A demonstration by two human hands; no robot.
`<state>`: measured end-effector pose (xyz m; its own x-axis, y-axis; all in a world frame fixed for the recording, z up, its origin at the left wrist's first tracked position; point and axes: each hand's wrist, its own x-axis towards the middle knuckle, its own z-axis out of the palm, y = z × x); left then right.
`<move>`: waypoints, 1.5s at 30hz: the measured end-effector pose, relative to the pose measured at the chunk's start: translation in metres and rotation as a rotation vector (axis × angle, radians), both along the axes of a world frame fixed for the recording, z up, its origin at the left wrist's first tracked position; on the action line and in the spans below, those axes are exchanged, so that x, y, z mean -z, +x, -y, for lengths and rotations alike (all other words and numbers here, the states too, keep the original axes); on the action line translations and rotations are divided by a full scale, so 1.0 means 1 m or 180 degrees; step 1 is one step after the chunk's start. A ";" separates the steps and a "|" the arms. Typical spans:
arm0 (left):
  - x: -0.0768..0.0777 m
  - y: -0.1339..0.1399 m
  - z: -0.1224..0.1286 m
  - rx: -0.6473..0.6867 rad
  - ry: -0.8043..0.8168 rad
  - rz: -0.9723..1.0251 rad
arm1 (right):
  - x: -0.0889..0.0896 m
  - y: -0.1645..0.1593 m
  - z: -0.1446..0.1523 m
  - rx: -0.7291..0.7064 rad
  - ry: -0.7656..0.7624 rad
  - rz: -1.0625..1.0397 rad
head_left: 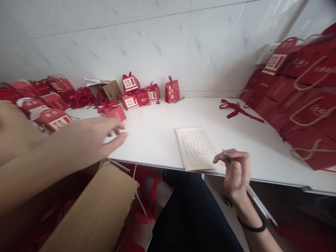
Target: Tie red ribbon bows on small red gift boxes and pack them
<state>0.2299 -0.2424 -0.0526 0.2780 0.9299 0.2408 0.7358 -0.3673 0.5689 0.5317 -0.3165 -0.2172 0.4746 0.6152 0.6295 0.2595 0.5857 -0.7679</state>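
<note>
My right hand (236, 169) is closed around a pen (258, 201) near the table's front edge. The pen's tip points up and away, above the lower right corner of a notepad (196, 147). Rows of handwriting fill most of the notepad's page, with blank lines at the bottom. On the other side, my left hand (105, 134) is held over the table, slightly blurred, its thumb apart from the fingers and nothing visible between them. Just beyond its fingertips lies a red gift box with a bow (114, 112).
A cardboard box (105, 206) with red contents stands against the table's front at left. Small red gift boxes (131, 101) line the back left. One red pouch (172, 91) stands by the wall. Red ribbon (236, 109) lies near stacked red gift bags (301, 94).
</note>
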 end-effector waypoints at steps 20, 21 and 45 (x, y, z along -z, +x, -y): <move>0.104 0.125 -0.083 0.2493 -0.0669 -0.2141 | -0.002 0.009 -0.036 0.0254 -0.2267 0.0556; 0.104 0.126 -0.084 0.2501 -0.0658 -0.2142 | -0.002 0.009 -0.036 0.0262 -0.2277 0.0584; 0.107 0.124 -0.085 0.2576 -0.0702 -0.2106 | 0.000 0.010 -0.036 0.0293 -0.2343 0.0671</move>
